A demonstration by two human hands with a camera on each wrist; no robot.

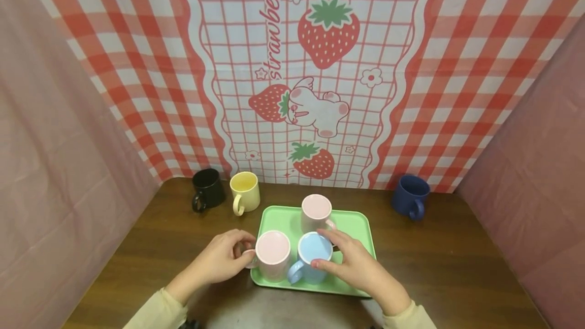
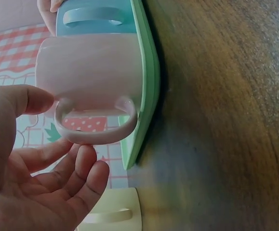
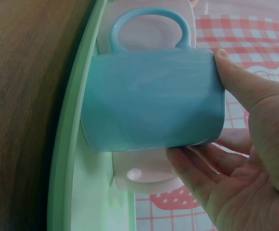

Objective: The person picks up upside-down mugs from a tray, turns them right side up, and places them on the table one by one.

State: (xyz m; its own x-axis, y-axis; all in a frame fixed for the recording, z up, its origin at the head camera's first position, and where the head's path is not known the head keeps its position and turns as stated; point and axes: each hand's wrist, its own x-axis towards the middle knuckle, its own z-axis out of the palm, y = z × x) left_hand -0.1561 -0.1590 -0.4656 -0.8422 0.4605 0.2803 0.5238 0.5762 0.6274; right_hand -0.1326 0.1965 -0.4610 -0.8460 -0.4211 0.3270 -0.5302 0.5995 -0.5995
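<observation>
A pink mug [image 1: 274, 260] stands upside down at the left of the green tray [image 1: 354, 225]. My left hand [image 1: 221, 258] is at its handle [image 2: 98, 137], thumb by the handle's upper end and fingertips against its outer curve. To its right is an upside-down light blue mug [image 1: 315, 258], its handle turned toward the pink mug. My right hand [image 1: 358, 263] holds this blue mug by its upper part, thumb on the near side and fingers on the far side. Behind it, another upside-down pink mug [image 1: 315, 215] sits near the tray's back edge.
Upright at the back left of the wooden table [image 1: 439, 268] are a black mug [image 1: 209, 189] and a yellow mug [image 1: 246, 192]. A dark blue mug [image 1: 409, 197] stands at the back right. A strawberry-print cloth [image 1: 388, 14] hangs behind the table.
</observation>
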